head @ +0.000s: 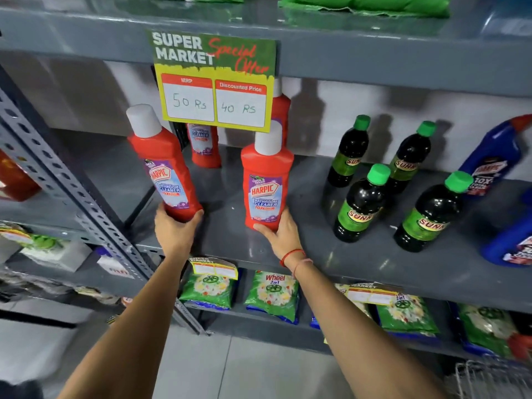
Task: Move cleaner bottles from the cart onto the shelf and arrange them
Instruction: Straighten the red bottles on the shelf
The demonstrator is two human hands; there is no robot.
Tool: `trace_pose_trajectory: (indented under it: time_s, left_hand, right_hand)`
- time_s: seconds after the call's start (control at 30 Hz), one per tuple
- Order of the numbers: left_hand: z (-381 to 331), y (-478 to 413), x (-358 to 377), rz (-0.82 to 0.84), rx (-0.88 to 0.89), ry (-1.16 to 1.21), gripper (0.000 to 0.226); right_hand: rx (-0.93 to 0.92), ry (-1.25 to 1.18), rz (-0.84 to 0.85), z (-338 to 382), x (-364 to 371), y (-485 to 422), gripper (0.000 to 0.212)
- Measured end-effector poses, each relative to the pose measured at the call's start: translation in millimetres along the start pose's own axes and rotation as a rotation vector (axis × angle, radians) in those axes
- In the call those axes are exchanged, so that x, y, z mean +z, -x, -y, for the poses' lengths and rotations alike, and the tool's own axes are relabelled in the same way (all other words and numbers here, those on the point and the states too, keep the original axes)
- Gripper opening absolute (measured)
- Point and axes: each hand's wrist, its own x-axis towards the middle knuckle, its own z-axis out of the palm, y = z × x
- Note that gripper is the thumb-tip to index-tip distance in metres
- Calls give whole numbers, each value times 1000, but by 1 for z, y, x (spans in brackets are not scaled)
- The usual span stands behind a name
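Observation:
My left hand (174, 230) grips the base of a red cleaner bottle (164, 165) with a white cap, tilted left over the front left of the grey shelf (230, 249). My right hand (283, 234) holds the base of a second red cleaner bottle (266, 180), which stands upright on the shelf. Two more red bottles stand at the back, one (203, 145) left of centre and one (280, 110) partly hidden behind the price sign (214, 82).
Several dark bottles with green caps (362, 203) stand to the right, then blue cleaner bottles (495, 156) at the far right. Green detergent packs (272, 295) fill the shelf below. A perforated metal upright (72, 191) borders the left. A wire cart (489, 378) shows at bottom right.

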Motion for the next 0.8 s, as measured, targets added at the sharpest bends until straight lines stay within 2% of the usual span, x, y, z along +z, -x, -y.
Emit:
trace_pose_trajectory:
  time_s: [0.43,0.6,0.7,0.8]
  left_hand:
    - [-2,4,-1,0,-23,3,79]
    - [-13,40,5,-10,12,76,82]
    - [-30,83,12,38,35,66,81]
    - [-46,126,14,167,105,80,64]
  right_hand:
    - [23,73,8,7,-8,6,63]
    - [20,53,-17,8,-26,22,74]
    - [-47,40,-53,25,-56,44,59]
    - [-199,4,-121,53,-97,73,34]
